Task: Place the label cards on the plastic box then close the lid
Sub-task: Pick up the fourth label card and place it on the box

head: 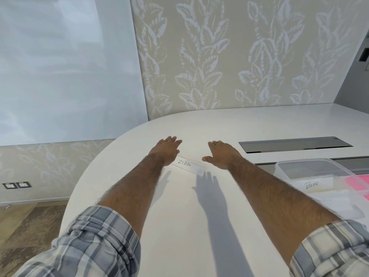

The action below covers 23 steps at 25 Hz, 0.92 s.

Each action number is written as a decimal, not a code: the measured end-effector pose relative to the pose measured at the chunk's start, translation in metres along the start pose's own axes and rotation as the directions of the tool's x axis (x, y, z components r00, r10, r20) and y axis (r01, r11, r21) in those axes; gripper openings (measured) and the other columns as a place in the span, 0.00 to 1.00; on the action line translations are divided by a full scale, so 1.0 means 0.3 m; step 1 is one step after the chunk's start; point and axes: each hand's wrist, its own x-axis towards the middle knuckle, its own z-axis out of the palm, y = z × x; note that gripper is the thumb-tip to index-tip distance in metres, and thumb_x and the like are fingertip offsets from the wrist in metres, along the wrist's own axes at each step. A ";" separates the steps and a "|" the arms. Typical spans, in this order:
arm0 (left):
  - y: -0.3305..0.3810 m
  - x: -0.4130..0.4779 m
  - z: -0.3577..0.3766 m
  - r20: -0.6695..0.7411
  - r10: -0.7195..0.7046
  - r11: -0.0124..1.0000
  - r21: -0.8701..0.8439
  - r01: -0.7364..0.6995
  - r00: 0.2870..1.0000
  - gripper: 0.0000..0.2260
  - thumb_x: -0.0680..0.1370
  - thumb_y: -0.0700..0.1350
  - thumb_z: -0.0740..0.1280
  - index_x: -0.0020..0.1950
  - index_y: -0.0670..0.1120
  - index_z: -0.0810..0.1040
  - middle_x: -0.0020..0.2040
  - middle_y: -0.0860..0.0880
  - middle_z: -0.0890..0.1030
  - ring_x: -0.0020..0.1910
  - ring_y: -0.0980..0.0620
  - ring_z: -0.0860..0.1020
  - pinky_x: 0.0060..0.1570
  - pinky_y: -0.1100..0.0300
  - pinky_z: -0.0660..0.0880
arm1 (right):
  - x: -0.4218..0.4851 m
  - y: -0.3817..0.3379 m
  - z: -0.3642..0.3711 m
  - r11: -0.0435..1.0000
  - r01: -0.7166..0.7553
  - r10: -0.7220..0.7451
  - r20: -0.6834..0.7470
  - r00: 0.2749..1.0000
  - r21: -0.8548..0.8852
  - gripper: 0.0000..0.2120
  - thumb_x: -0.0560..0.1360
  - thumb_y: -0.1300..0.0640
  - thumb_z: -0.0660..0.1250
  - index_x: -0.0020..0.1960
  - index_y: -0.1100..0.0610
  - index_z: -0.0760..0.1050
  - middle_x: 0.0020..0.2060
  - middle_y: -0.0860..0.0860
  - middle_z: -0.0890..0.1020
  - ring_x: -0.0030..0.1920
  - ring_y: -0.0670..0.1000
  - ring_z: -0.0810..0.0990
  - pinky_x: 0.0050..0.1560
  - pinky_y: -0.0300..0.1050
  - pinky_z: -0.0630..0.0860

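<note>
Here, a big white table [179, 206] with a round end, smooth and bare in the middle. Behind it, a wall [229, 56] with pale leaf shapes, and to the left a shiny glass board [65, 66]. Down low on the left, two small wall plugs [17, 185] and a bit of brown floor [30, 222]. In the table top, a long dark slot [295, 144]. Two bare arms out over the table, with checked sleeves [93, 242] rolled up. Left hand [166, 149] flat, palm down, fingers straight and close together, holding nothing. Right hand [221, 154] flat too, palm down, fingers loose and a little spread, thumb out to the side, holding nothing. Between the two hands, a long see-through label card [188, 165] with ZEBRA on it, flat on the table. One end of the card just under the heel of the left hand, the other end just below the right thumb; touching or not, hard to tell. Fingertips of both hands well past the card. At the far right, a clear plastic box [311, 166], open on top, with a card marked BEAR [311, 185] and something pink [361, 182] inside. Dark hand shadows on the table under the right arm.
</note>
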 end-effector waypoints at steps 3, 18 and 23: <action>-0.073 0.066 0.057 0.048 0.003 1.000 0.003 -0.004 0.999 0.23 0.86 0.46 0.51 0.82 0.49 0.55 0.82 0.48 0.53 0.81 0.49 0.49 0.78 0.51 0.49 | 0.056 -0.014 0.061 1.000 0.006 -0.007 0.029 1.000 0.010 0.26 0.78 0.39 0.59 0.64 0.60 0.68 0.63 0.56 0.75 0.66 0.57 0.71 0.63 0.53 0.67; -0.189 0.253 0.295 0.228 0.008 0.996 -0.087 0.012 0.974 0.28 0.80 0.53 0.62 0.79 0.63 0.57 0.82 0.57 0.55 0.81 0.50 0.53 0.77 0.45 0.56 | 0.240 -0.050 0.274 0.996 -0.060 0.046 0.182 0.982 0.073 0.22 0.75 0.41 0.64 0.56 0.58 0.66 0.52 0.57 0.79 0.53 0.61 0.78 0.44 0.51 0.71; -0.173 0.248 0.278 0.192 -0.041 0.990 -0.125 0.066 0.981 0.26 0.80 0.50 0.65 0.77 0.62 0.63 0.77 0.58 0.65 0.76 0.51 0.63 0.72 0.49 0.64 | 0.250 -0.067 0.286 0.999 -0.024 0.015 0.216 0.976 0.040 0.19 0.76 0.44 0.65 0.57 0.59 0.71 0.56 0.55 0.79 0.57 0.58 0.78 0.46 0.48 0.70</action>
